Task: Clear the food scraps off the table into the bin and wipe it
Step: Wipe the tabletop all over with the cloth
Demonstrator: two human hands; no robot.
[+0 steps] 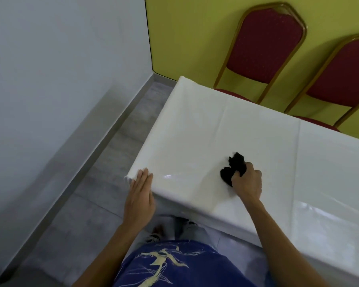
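Our right hand [247, 183] grips a bunched black cloth [233, 167], fingers curled over it, most of the rag sticking out ahead and to the left of our knuckles and pressed on the white tabletop [257, 131]. Our left hand [140, 193] lies flat and open, fingers together, on the near left corner, holding nothing. Beyond the far edge stand two red chairs [265, 48] against a yellow wall [195, 34]
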